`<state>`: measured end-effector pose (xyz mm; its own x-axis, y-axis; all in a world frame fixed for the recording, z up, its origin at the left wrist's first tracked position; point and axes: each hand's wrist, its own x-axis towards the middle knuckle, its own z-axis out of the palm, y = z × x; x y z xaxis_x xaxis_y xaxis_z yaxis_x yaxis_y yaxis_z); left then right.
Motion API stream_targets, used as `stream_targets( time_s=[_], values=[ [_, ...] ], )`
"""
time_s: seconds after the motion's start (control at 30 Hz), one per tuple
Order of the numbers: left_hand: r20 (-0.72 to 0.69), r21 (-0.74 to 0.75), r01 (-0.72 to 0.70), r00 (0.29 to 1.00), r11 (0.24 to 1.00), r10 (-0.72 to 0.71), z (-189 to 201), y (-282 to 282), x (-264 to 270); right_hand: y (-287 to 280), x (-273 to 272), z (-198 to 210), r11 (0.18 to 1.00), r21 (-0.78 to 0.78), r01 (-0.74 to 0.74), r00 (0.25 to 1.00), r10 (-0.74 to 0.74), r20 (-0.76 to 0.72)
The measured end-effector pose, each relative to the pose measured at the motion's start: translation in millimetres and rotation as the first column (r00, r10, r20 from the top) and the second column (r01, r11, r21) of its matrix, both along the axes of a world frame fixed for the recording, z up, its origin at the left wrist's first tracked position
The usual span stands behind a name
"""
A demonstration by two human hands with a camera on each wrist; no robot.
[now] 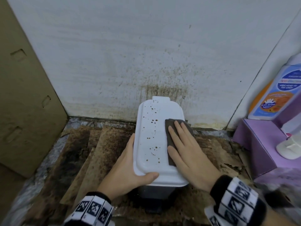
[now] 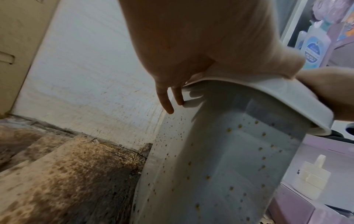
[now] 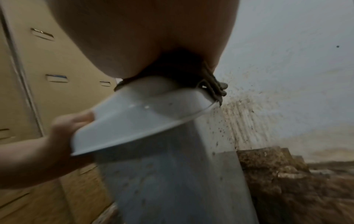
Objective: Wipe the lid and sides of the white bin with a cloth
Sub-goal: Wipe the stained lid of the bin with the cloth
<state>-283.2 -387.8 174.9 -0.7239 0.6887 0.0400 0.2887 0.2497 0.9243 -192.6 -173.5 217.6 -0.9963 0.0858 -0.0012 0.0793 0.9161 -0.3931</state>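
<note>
The white bin (image 1: 151,141) stands against the wall, its lid dotted with brown spots on the left and middle. My right hand (image 1: 187,152) lies flat on a dark grey cloth (image 1: 169,122) on the right side of the lid. My left hand (image 1: 130,173) grips the lid's near left corner, thumb on top. In the left wrist view its fingers (image 2: 166,103) reach down under the lid rim (image 2: 268,97) along the spotted bin side (image 2: 229,166). The right wrist view shows the cloth (image 3: 214,89) bunched over the lid (image 3: 143,112) edge under my palm.
A tall cardboard box (image 1: 24,95) closes the left side. The wall (image 1: 162,70) behind the bin is spattered brown. Stained cardboard sheets (image 1: 97,152) cover the floor. At right stand a purple box (image 1: 254,144), a detergent bottle (image 1: 276,95) and a white dispenser (image 1: 290,147).
</note>
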Motion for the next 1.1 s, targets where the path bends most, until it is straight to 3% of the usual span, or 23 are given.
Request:
stream_targets(
  time_s=[0.17,0.33,0.5,0.8,1.1],
  values=[
    [0.006,0.014,-0.007,1.0,1.0,0.007,-1,2,3,-22,36,-5,1.0,0.008,0.022,0.999,-0.022,-0.03],
    [0.024,0.047,-0.009,1.0,0.999,0.007,-2,3,5,-16,34,-3,0.999,0.045,-0.007,1.0,0.008,-0.013],
    [0.056,0.05,-0.008,0.998,0.999,0.005,-5,2,3,20,-19,2,0.99,0.116,-0.084,0.996,0.08,0.04],
    [0.076,0.074,-0.022,0.997,0.997,0.016,-4,4,3,70,-139,12,0.984,0.174,-0.042,0.991,0.019,0.134],
    [0.07,0.053,-0.028,0.997,0.998,0.024,-4,3,5,75,-141,11,0.979,0.186,-0.083,0.989,0.057,0.139]
  ],
)
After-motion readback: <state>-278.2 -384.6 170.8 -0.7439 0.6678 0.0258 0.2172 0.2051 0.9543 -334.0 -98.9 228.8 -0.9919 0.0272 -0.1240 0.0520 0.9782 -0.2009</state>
